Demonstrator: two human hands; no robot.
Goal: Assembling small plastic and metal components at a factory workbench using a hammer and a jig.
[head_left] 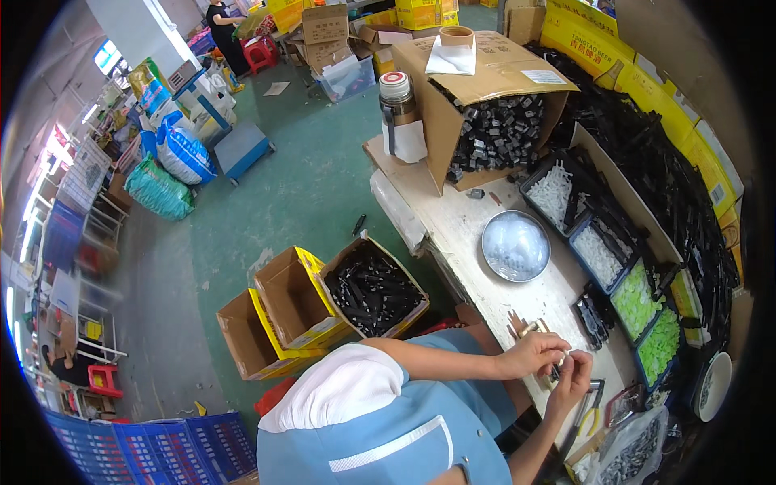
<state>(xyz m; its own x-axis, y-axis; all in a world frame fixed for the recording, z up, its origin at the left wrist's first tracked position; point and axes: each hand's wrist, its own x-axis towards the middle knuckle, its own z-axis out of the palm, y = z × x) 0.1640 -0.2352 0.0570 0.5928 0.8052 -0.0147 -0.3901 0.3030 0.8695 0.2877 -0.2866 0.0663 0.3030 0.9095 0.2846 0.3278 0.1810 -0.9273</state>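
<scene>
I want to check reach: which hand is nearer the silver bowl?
Left. The left hand is below the silver bowl in the picture, apart from it; the right hand is farther down and to the right.

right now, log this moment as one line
left hand: fingers pinched | right hand: pinched, close to left | small pale piece: between them, mostly hidden | round bowl: on bench

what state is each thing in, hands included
left hand, fingers closed on a small whitish piece, mostly hidden
right hand, fingertips closed on the same piece
vacuum flask, upright, lid on
large cardboard box, open at one end, filled with small pieces
tan roll, lying flat atop that box
metal bowl, upright
floor carton of black parts, open, filled
</scene>
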